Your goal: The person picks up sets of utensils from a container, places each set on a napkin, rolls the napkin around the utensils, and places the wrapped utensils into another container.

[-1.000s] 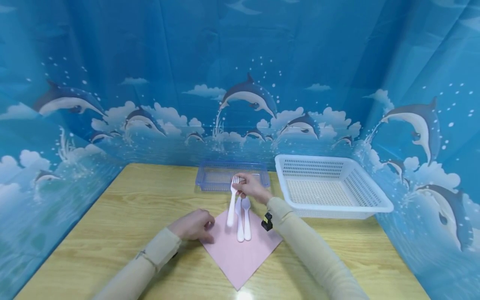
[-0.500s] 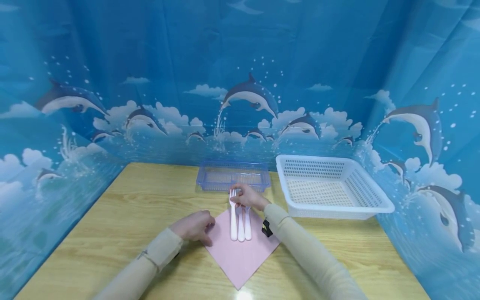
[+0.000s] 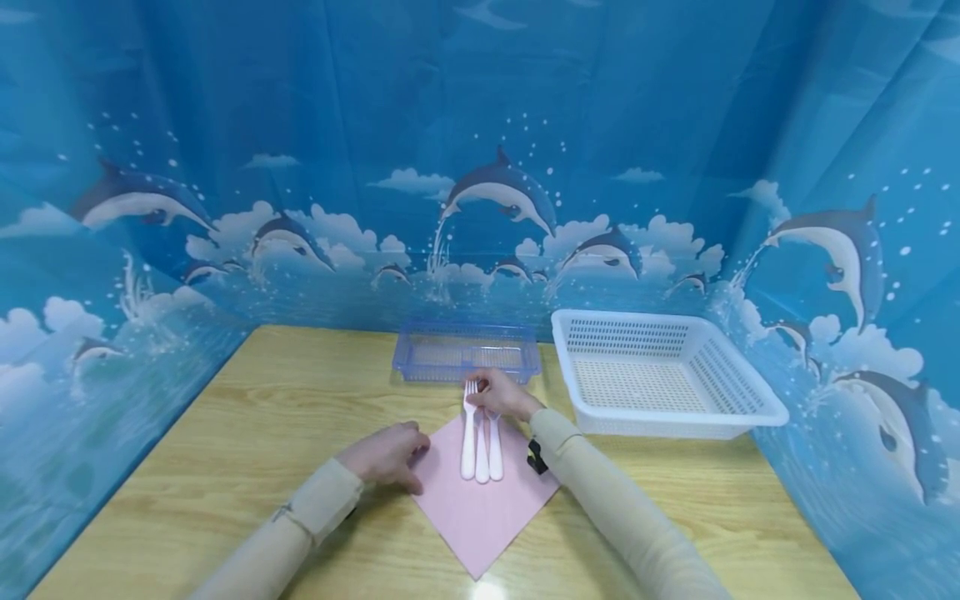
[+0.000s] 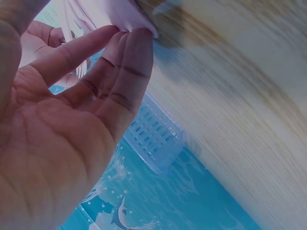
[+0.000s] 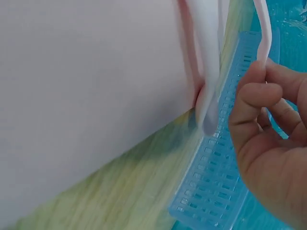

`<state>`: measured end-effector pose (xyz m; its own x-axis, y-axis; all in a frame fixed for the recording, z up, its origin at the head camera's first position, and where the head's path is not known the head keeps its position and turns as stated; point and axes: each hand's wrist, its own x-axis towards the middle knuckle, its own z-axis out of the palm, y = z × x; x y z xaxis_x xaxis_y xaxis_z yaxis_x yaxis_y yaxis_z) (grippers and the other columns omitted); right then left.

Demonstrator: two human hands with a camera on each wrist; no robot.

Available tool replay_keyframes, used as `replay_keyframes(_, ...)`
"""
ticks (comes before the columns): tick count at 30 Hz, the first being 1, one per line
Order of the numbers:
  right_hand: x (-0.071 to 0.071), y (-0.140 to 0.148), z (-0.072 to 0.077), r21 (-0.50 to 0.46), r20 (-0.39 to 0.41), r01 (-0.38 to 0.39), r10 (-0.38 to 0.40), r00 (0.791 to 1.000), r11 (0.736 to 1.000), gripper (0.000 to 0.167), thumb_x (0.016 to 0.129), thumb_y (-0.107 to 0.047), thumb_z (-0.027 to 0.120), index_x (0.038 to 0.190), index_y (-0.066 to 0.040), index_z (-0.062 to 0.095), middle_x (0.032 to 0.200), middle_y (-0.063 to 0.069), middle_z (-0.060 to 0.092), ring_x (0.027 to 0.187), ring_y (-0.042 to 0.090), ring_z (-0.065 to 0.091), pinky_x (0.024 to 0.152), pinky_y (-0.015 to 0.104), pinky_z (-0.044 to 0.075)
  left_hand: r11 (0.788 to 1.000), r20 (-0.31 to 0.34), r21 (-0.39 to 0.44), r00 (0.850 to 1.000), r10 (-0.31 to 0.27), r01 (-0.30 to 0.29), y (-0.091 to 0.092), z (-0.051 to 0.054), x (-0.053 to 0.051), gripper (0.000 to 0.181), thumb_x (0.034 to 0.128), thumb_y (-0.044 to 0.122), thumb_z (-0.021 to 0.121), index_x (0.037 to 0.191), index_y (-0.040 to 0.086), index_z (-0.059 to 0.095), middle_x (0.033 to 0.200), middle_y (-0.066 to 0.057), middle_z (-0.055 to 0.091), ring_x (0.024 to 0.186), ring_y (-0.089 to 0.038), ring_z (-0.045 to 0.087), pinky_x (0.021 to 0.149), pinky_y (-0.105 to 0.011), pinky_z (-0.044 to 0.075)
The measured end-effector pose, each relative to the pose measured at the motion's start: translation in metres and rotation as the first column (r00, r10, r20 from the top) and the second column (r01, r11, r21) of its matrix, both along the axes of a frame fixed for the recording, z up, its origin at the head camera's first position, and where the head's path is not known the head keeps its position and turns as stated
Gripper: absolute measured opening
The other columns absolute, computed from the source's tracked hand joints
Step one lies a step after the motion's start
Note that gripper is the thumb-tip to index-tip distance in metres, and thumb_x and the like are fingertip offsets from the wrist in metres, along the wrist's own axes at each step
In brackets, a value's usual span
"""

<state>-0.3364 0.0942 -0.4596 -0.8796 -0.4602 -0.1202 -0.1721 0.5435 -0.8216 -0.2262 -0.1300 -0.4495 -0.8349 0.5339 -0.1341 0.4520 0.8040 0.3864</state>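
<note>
A pink square napkin (image 3: 480,529) lies on the table with one corner toward me. On it, side by side, are a white fork (image 3: 468,450), a knife (image 3: 482,463) in the middle and a spoon (image 3: 496,454) on the right. My right hand (image 3: 504,395) pinches the fork near its tines, covering the upper ends of the knife and spoon; the right wrist view shows thumb and finger (image 5: 252,79) on the fork. My left hand (image 3: 386,454) is at the napkin's left corner, its fairly straight fingertips (image 4: 139,45) touching the edge.
Behind the napkin stands a low clear blue basket (image 3: 420,367). A larger white basket (image 3: 675,420) stands at the back right. The wooden table (image 3: 285,400) is bordered by a blue dolphin-printed curtain (image 3: 360,125).
My right hand has brought the fork down and toward me, so it now lines up left of the knife. In the last half second it shifted slightly right. The left hand stays at the napkin.
</note>
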Motion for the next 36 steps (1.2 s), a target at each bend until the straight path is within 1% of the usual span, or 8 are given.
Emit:
replay_keyframes(3,-0.001,0.001,-0.001,0.029,-0.026,0.015,-0.014,1.000,0.999,0.044,0.090,-0.003,0.066,0.132,0.002,0.056,0.090,0.010,0.058,0.071,0.014,0.057,0.057,0.025,0.053,1.000,-0.001,-0.001,1.000,-0.001,0.001,0.000,0.000,0.000,0.053,0.0634,0.026,0.090,0.106,0.003,0.069,0.086,-0.001,0.055,0.073,-0.011,0.049,0.065,-0.025,0.048)
replay_keyframes(6,-0.002,0.001,-0.003,0.049,-0.054,0.027,-0.024,0.998,0.998,0.042,0.089,-0.003,0.066,0.130,0.002,0.058,0.090,0.008,0.058,0.073,0.015,0.056,0.057,0.024,0.053,1.000,0.004,0.001,1.000,0.001,-0.001,0.000,-0.001,-0.001,0.054,0.0635,0.025,0.090,0.107,0.002,0.069,0.086,-0.001,0.056,0.073,-0.012,0.049,0.065,-0.026,0.048)
replay_keyframes(10,0.000,-0.001,-0.004,0.101,-0.123,0.029,-0.016,0.992,0.994,0.034,0.088,-0.002,0.066,0.122,0.002,0.064,0.089,0.008,0.060,0.075,0.015,0.055,0.058,0.023,0.051,1.000,0.011,-0.001,1.000,0.005,-0.005,0.000,-0.001,0.000,0.054,0.0641,0.026,0.090,0.108,0.003,0.069,0.087,-0.001,0.055,0.073,-0.012,0.049,0.066,-0.026,0.048)
replay_keyframes(13,0.002,-0.002,-0.006,0.138,-0.160,0.042,-0.020,0.987,0.990,0.031,0.088,-0.003,0.067,0.119,0.001,0.066,0.092,0.008,0.064,0.079,0.016,0.056,0.064,0.023,0.051,1.000,0.004,-0.002,1.000,0.000,0.000,0.000,-0.001,0.000,0.053,0.0643,0.026,0.090,0.107,0.003,0.069,0.086,-0.001,0.055,0.073,-0.011,0.049,0.065,-0.025,0.047)
replay_keyframes(17,0.003,-0.004,-0.009,0.164,-0.179,0.080,-0.050,0.983,0.983,0.032,0.087,-0.006,0.069,0.118,0.000,0.067,0.098,0.009,0.067,0.086,0.017,0.059,0.073,0.026,0.053,1.000,-0.009,-0.003,1.000,-0.006,0.006,0.000,-0.001,0.000,0.051,0.0644,0.027,0.090,0.105,0.004,0.069,0.085,-0.001,0.054,0.072,-0.012,0.048,0.063,-0.025,0.046)
replay_keyframes(19,0.003,-0.005,-0.010,0.179,-0.197,0.097,-0.061,0.978,0.979,0.032,0.086,-0.007,0.070,0.117,0.000,0.067,0.098,0.009,0.068,0.086,0.017,0.060,0.074,0.027,0.053,1.000,-0.012,-0.003,1.000,-0.007,0.007,0.000,-0.001,0.000,0.051,0.0645,0.027,0.090,0.105,0.004,0.069,0.085,0.000,0.054,0.072,-0.011,0.048,0.063,-0.025,0.045)
replay_keyframes(24,0.004,-0.008,-0.011,0.209,-0.250,0.107,-0.053,0.967,0.972,0.030,0.085,-0.007,0.071,0.114,-0.001,0.069,0.092,0.007,0.066,0.081,0.016,0.057,0.071,0.027,0.051,1.000,-0.022,-0.001,1.000,-0.015,0.015,-0.001,-0.002,0.000,0.050,0.0647,0.027,0.090,0.104,0.003,0.070,0.085,0.000,0.053,0.072,-0.011,0.047,0.063,-0.025,0.045)
replay_keyframes(36,0.004,-0.010,-0.013,0.235,-0.256,0.112,-0.049,0.965,0.965,0.023,0.086,-0.005,0.067,0.109,-0.003,0.072,0.088,0.004,0.064,0.077,0.013,0.054,0.066,0.023,0.047,1.000,-0.024,-0.020,1.000,-0.010,0.010,-0.001,-0.003,0.000,0.050,0.0646,0.028,0.090,0.103,0.004,0.070,0.086,0.000,0.054,0.073,-0.011,0.048,0.065,-0.025,0.047)
